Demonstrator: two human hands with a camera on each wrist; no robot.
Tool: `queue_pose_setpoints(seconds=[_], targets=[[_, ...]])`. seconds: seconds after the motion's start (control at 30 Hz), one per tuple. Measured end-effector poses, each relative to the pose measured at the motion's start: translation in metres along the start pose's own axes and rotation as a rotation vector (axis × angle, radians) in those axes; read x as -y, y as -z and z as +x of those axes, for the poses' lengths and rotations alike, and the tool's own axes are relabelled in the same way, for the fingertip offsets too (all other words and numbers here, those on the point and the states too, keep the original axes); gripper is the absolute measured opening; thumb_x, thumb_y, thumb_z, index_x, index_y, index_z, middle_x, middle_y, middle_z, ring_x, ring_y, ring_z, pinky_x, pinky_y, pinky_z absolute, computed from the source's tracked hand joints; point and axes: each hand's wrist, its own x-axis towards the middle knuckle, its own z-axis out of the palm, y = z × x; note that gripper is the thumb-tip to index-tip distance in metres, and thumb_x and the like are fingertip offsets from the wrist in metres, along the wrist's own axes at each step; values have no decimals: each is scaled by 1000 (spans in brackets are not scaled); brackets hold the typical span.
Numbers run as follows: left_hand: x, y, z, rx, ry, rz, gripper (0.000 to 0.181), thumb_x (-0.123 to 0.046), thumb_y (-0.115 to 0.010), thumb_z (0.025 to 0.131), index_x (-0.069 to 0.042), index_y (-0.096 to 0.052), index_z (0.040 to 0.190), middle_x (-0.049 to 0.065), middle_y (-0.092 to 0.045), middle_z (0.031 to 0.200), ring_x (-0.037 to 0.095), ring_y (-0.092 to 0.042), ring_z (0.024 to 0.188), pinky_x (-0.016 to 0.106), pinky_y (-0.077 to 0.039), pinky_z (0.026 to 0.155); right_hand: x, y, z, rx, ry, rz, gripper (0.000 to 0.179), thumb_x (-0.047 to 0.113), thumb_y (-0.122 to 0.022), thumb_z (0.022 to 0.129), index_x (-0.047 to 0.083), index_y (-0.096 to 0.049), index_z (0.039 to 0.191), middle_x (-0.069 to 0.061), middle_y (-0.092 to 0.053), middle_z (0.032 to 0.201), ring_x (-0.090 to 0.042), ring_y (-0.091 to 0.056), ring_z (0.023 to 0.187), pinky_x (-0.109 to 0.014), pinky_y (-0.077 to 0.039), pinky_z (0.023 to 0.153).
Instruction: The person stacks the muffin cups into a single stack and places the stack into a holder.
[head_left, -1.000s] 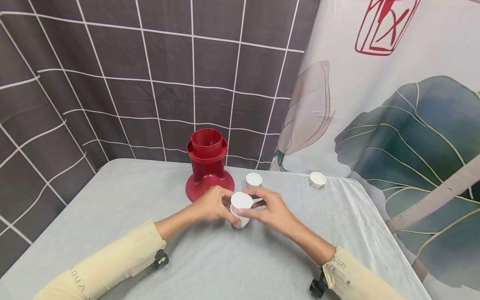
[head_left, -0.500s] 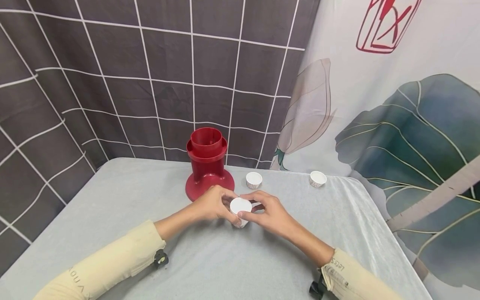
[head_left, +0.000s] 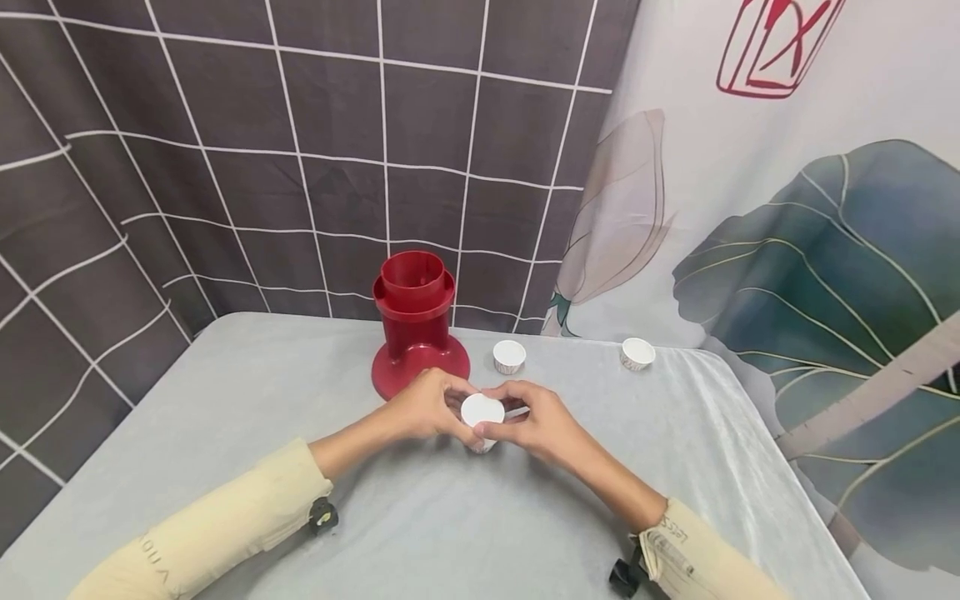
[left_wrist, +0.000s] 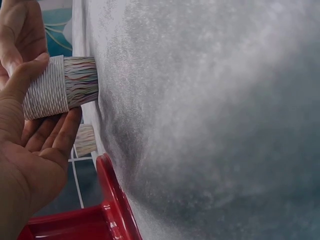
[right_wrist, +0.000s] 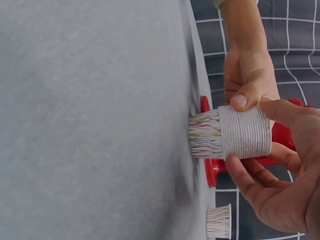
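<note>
A stack of nested small paper cups [head_left: 482, 409] stands on the table between my hands, its rims layered closely together. The lowest cup shows coloured streaks on its side in the left wrist view, below the ribbed rims [left_wrist: 46, 89]. My left hand [head_left: 429, 407] holds the stack from the left, thumb at the near side. From the other side my right hand [head_left: 538, 419] grips the rims [right_wrist: 246, 132] between thumb and fingers. Just behind the stack sits a single paper cup [head_left: 509, 357], apart from both hands.
A red plastic stand [head_left: 415, 325] with a round base and open cylindrical top is behind my left hand. Another paper cup [head_left: 637, 354] sits near the table's back right edge. A grey cloth covers the table [head_left: 465, 525]; patterned curtains hang behind.
My right hand has moved slightly down, bringing the upper cups lower into the cup beneath. The left hand stays about the same. The red stand and single cups have not moved.
</note>
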Motion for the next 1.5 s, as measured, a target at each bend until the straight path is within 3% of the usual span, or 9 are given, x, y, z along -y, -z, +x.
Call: queue_pose_setpoints(seconds=[0.17,1.03,1.5], targets=[[-1,1,-2,-2,3,4,47,-20,-103,77,-11,-87,121,0,-87,103,13,-83,92,26,-66,86,2,0,1,10,-9,-26,35,27,-96,87,13,-82,116,-7,-86,121,-14,-79,101,-25,-62,84],[2,2,-2,0,-13,32,49,-21,-103,79,-13,-87,124,0,-88,109,15,-84,99,26,-66,90,3,-8,0,-34,-44,-33,35,27,-97,86,14,-80,114,-2,-83,111,-14,-76,101,-29,-60,86],[2,3,-2,8,6,14,47,-19,-102,80,-11,-86,123,2,-87,108,16,-85,99,31,-69,92,-3,-5,1,-11,2,-28,42,27,-97,89,14,-80,125,-4,-83,120,-15,-78,105,-28,-62,89]])
